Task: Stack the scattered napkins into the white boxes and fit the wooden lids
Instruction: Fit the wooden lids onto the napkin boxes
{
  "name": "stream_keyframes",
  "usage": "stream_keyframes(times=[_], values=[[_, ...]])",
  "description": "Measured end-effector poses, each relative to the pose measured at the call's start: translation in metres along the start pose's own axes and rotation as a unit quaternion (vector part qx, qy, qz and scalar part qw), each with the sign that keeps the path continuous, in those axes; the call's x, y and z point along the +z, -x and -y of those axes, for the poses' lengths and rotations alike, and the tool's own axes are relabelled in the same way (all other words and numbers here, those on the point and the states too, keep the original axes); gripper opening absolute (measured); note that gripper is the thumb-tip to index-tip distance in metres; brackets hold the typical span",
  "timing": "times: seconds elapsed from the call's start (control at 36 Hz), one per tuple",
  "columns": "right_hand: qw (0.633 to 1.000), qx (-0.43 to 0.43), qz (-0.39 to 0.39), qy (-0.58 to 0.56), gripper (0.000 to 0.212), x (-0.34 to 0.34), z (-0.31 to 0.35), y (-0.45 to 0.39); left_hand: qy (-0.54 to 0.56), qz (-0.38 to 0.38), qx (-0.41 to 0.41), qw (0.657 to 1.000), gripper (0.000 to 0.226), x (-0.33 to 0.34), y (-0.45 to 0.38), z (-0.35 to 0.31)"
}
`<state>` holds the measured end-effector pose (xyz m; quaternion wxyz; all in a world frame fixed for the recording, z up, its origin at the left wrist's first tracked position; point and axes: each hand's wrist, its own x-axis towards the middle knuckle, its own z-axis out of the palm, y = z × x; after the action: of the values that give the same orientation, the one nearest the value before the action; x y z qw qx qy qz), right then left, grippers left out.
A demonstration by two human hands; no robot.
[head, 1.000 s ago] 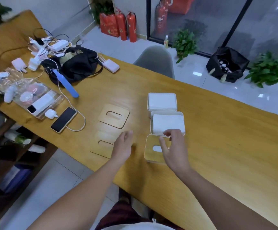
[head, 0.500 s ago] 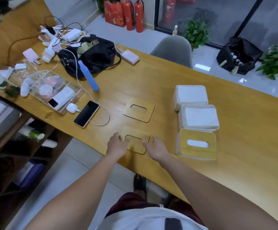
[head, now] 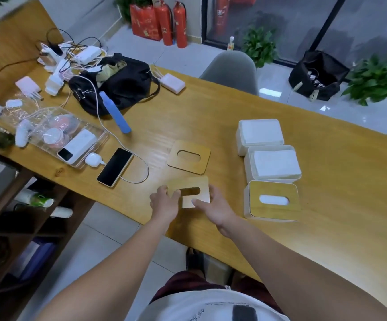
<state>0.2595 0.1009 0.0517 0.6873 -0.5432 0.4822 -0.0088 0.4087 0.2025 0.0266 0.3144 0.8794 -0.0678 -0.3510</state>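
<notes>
I have both hands on one wooden lid (head: 189, 184) at the lower centre of the frame, close to the near edge of the table (head: 326, 144). My left hand (head: 163, 201) pinches its left end, fingers curled onto the top face beside the oval slot. My right hand (head: 213, 206) grips the right end, thumb lying on top and the other fingers hidden underneath. The lid looks tilted, with its near edge raised, though I cannot tell whether its far edge touches the wood.

A second wooden lid (head: 189, 156) lies flat just above it in the frame. To the right, three white boxes stand in a column, touching one another. The far box (head: 259, 135) and the middle box (head: 273, 164) are open with white napkins (head: 277, 163) filling them to the rim. The near box (head: 272, 201) already wears a fitted lid.

Toward the left of the frame sit a phone (head: 115, 166) on a white cable and a black bag (head: 118, 83).
</notes>
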Motion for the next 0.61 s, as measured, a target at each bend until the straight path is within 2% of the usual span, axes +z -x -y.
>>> stream_keyframes(times=[0.11,0.22,0.36,0.42,0.61], values=[[0.996,-0.058,-0.056,0.034,0.056,-0.019,0.025,0.009,0.084,-0.044,0.013,0.995,0.039,0.008,0.008,-0.027],[0.984,-0.111,-0.125,0.063,0.041,-0.045,0.044,0.011,0.143,-0.06,0.028,0.988,0.034,0.025,0.019,-0.066],[0.962,-0.133,-0.227,0.072,0.025,-0.108,0.067,0.006,0.192,-0.02,0.048,0.98,0.035,0.062,0.011,-0.115],[0.96,-0.128,-0.241,0.056,0.022,-0.136,0.074,0.003,0.207,0.002,0.046,0.977,0.039,0.078,0.007,-0.134],[0.958,-0.132,-0.249,0.055,0.021,-0.224,0.086,-0.026,0.231,0.04,0.068,0.97,0.024,0.124,0.009,-0.202]])
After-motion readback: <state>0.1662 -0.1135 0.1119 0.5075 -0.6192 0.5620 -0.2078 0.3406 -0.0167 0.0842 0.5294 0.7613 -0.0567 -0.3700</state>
